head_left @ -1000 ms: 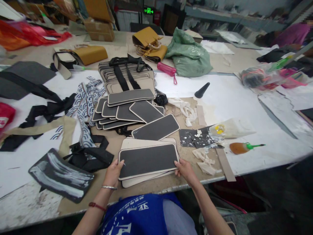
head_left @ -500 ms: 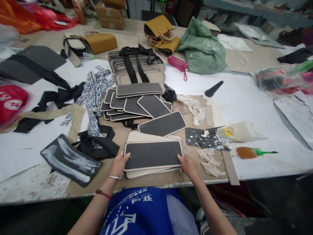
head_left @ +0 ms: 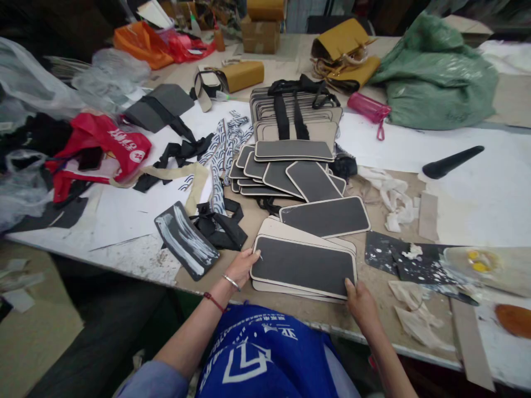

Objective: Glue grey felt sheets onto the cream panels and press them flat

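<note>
A dark grey rounded panel with a pale edge lies near the table's front, on top of beige panels that stick out behind and below it. My left hand grips its left end, thumb on the dark face. At the opposite end, the thumb of my right hand presses on the lower right corner, fingers partly hidden beneath. Just behind lies another dark panel, slanted. Farther back is a loose pile of similar panels, against a stack tied with black strips.
Left of my hands are a board smeared with white, black fabric strips and patterned strips. To the right lie a glue-spotted dark sheet, beige scraps and a black tapered tool. A green sack stands behind.
My view has swung left, so the table's contents appear farther right. Both hands still hold the dark panel, which now slants down to the right in view.
</note>
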`<state>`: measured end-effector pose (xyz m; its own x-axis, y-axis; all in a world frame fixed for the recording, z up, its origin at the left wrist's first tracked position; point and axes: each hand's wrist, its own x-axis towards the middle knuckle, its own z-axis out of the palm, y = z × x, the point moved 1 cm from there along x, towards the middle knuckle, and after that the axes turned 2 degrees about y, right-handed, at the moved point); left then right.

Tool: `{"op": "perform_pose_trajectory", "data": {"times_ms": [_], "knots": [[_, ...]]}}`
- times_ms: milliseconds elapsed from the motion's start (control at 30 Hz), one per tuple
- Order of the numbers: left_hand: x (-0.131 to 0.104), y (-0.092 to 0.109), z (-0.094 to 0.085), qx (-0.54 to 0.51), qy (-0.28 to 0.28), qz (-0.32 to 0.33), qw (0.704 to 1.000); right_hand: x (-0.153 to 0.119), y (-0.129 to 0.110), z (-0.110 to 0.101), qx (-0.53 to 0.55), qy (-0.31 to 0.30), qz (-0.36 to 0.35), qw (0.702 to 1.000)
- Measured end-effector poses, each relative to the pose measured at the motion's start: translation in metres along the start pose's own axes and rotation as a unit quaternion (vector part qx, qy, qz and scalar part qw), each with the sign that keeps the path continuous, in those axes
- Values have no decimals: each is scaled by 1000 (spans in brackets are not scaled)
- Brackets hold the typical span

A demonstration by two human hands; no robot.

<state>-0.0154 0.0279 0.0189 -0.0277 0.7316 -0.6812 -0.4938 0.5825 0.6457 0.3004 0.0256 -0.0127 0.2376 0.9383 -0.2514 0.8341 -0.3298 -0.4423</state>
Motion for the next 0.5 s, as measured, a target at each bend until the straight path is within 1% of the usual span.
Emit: {"op": "perform_pose_trajectory", "data": {"times_ms": [67, 167, 367, 500], "knots": [[-1, -1, -3, 14, -10, -3, 1000, -1, -1, 0, -8, -1, -1, 1000], [0, -3, -5, 21, -2, 13, 1000, -2, -2, 0, -22, -6, -3, 1000], [-2, -3, -4, 19, -5, 29, 999, -2, -6, -2, -33, -10, 10, 999], [-1, -3, -3, 45, 2, 46, 998, -3, -9, -3, -35, -11, 24, 999]]}}
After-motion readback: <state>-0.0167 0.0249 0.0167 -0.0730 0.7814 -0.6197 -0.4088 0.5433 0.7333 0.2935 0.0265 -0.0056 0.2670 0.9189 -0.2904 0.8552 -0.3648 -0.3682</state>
